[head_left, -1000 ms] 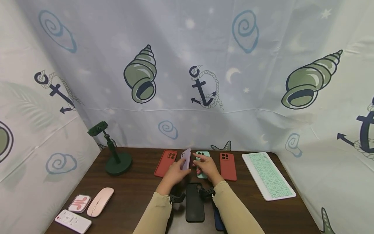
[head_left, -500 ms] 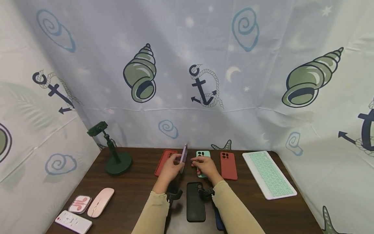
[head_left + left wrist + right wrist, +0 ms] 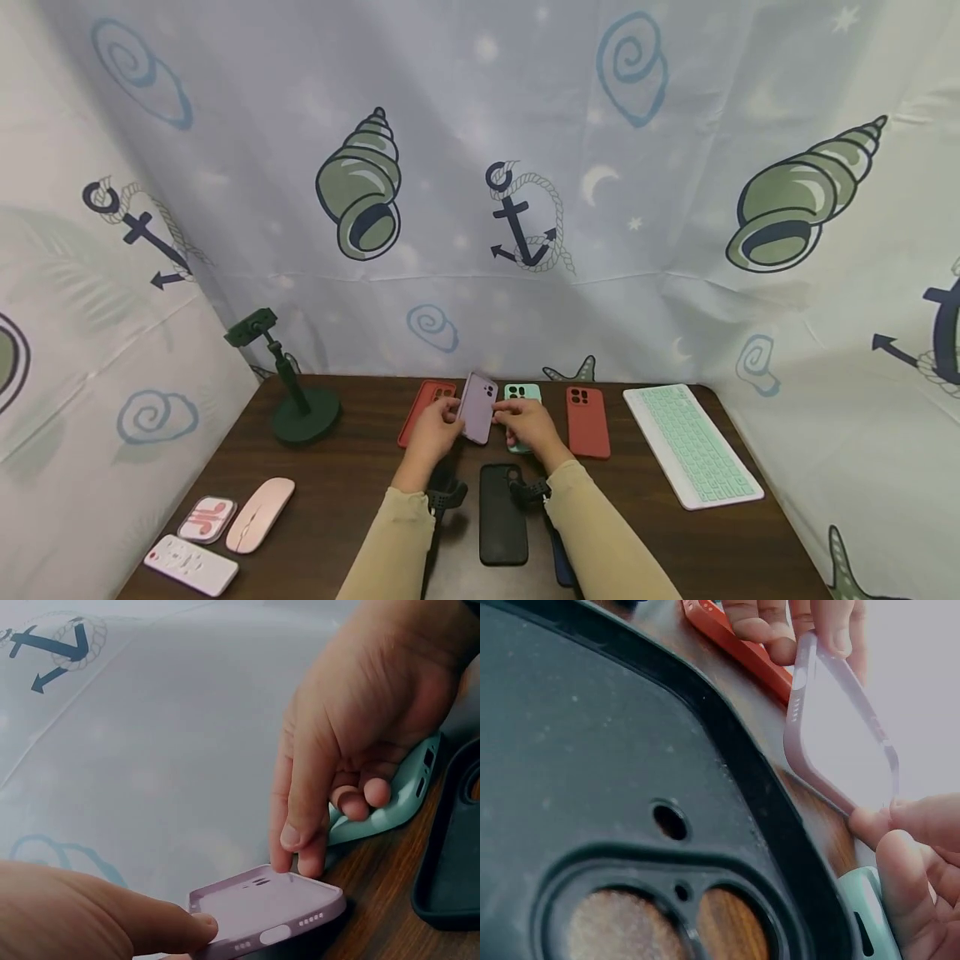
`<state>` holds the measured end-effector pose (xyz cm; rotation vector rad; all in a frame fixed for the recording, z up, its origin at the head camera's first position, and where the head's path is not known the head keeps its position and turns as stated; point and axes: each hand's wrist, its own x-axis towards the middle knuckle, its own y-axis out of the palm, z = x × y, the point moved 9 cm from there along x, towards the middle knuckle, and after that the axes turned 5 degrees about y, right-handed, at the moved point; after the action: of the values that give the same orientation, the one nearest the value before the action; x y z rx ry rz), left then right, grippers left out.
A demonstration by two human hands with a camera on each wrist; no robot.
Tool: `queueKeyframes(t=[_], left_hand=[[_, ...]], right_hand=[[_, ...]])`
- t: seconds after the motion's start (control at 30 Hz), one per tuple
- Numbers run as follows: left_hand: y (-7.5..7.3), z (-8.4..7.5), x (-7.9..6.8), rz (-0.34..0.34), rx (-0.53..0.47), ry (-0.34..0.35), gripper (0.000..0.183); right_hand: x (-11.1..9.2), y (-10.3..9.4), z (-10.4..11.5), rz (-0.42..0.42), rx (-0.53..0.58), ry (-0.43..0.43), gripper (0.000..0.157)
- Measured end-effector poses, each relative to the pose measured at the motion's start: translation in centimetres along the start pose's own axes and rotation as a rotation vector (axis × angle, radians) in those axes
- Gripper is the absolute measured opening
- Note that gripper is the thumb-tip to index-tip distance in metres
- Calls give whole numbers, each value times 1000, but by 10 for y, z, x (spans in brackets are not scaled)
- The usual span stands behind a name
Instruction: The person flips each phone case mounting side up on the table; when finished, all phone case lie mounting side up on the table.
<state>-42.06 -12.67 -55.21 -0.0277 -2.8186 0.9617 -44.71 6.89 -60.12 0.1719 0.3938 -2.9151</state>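
Note:
A lilac phone case is raised at the back middle of the table, its hollow inside turned toward me. My left hand grips it by the left edge, thumb on the inside in the left wrist view. At the opposite side, my right hand pinches a corner between thumb and finger, as the right wrist view shows. Beneath the right hand lies a mint green phone case, partly covered. A red phone case is behind the left hand, and a second red case lies right of the right hand.
Between the forearms lies a black phone case, with a dark blue object partly under the right sleeve. A green stand, a pink mouse, an earphone box and a white remote are left; a keyboard is right.
The lilac case has turned from a tilted pose, through edge-on, to showing its inside. My right hand, earlier apart from it, now pinches its right side; my left hand keeps its grip.

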Motion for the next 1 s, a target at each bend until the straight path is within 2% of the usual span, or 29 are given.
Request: queueKeyframes(t=[0.17, 0.37, 0.43, 0.6, 0.77, 1.0], left_hand=[[2, 1, -2, 12, 51, -17, 39], [5, -5, -5, 34, 299, 10, 35], [7, -5, -7, 43, 330, 2, 35], [9, -5, -8, 14, 326, -3, 37], [11, -12, -9, -31, 320, 56, 36], [15, -26, -10, -17, 144, 125, 30]], right_hand=[[0, 1, 1, 5, -6, -9, 28], [2, -1, 3, -25, -73, -39, 26], [2, 0, 1, -23, -87, -35, 26], [-2, -1, 3, 2, -27, -23, 27], [-8, -8, 10, 4, 61, 9, 30], [-22, -21, 39, -34, 97, -7, 23]])
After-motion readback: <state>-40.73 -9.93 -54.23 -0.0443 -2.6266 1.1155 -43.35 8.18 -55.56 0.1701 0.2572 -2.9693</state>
